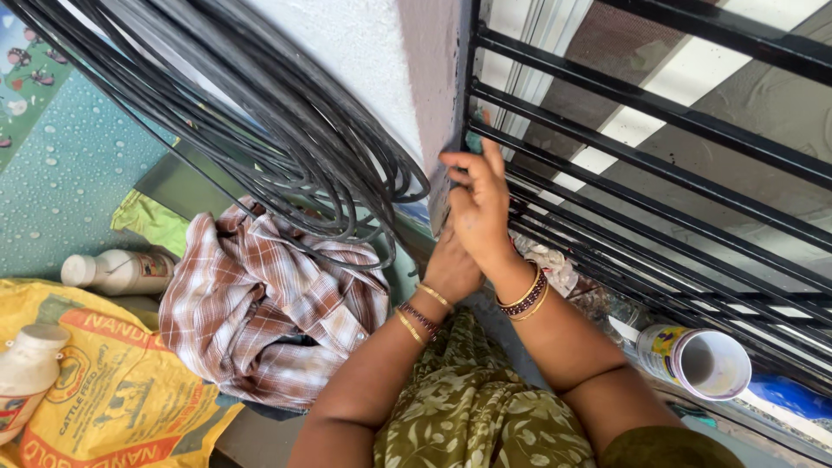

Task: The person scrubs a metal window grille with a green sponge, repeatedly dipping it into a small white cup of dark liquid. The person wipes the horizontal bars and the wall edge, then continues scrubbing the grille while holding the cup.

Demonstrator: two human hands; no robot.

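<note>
My right hand (478, 204) is raised against the edge of a purple-grey wall pillar (436, 78), fingers pressed on a small teal object (474, 143) that is mostly hidden. My left hand (451, 269) sits just below and behind it, partly covered by the right wrist; what it holds cannot be seen. Both wrists wear gold and beaded bangles. A thick coil of black cable (286, 130) hangs on the wall to the left of the hands.
Black metal window bars (659, 156) run to the right. A brown checked shirt (269, 303) lies below the cable. A yellow printed sack (113, 381), two white bottles (117, 270), and a rolled paper tube (698, 360) on the sill are nearby.
</note>
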